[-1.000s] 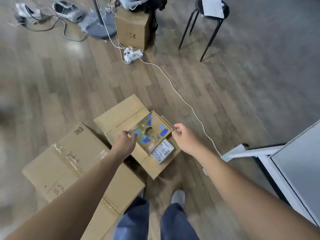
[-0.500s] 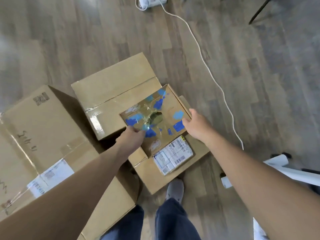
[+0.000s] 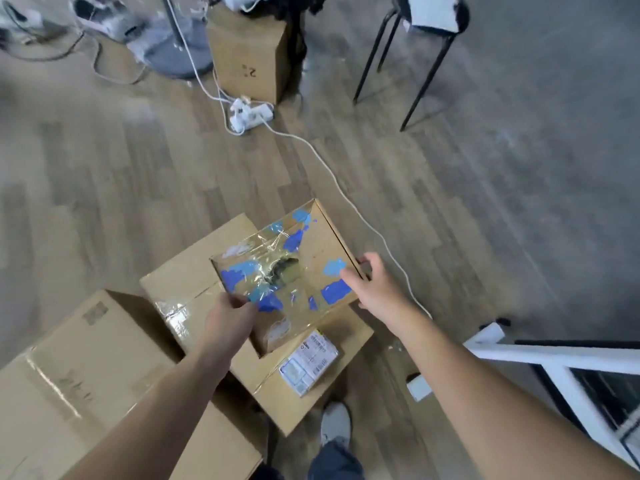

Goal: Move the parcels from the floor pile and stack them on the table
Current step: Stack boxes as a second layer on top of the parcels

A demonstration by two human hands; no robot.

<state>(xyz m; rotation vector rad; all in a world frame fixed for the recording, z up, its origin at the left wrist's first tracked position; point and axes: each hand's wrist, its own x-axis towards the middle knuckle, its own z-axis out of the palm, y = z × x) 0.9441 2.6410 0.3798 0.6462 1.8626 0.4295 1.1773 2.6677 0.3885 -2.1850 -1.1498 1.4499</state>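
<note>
Parcel: flat cardboard parcel (image 3: 313, 252) with crinkled clear tape and blue patches on its top face. It sits tilted between the fingers of both hands.
Left hand: the left hand (image 3: 230, 318) grips the near-left edge. Its fingers (image 3: 242, 303) are curled onto the top face beside a blue patch.
Right hand: the right hand (image 3: 375, 289) holds the right edge. Its fingers (image 3: 363, 262) are spread and hooked round the rim.
Contact below: the pictures do not show whether the parcel touches what lies under it.
Medium carton: the medium carton (image 3: 187, 282) lies directly beneath the parcel and both sets of fingers, on the floor (image 3: 104, 174). A white shipping label (image 3: 308, 362) sits on its near corner, nearer the camera than the right fingers.
Large carton: the large carton (image 3: 86, 368) lies left of the left fingers, just beside the medium carton.
Desk: the white frame of the desk (image 3: 554, 358) stands to the right of the right fingers, near the right forearm.
Cable: a white cable (image 3: 346, 195) runs just beyond the right fingers, away to a power strip (image 3: 247, 114).
Background: a small carton (image 3: 249, 60) and a black stool (image 3: 415, 39) stand well apart from both hands.
</note>
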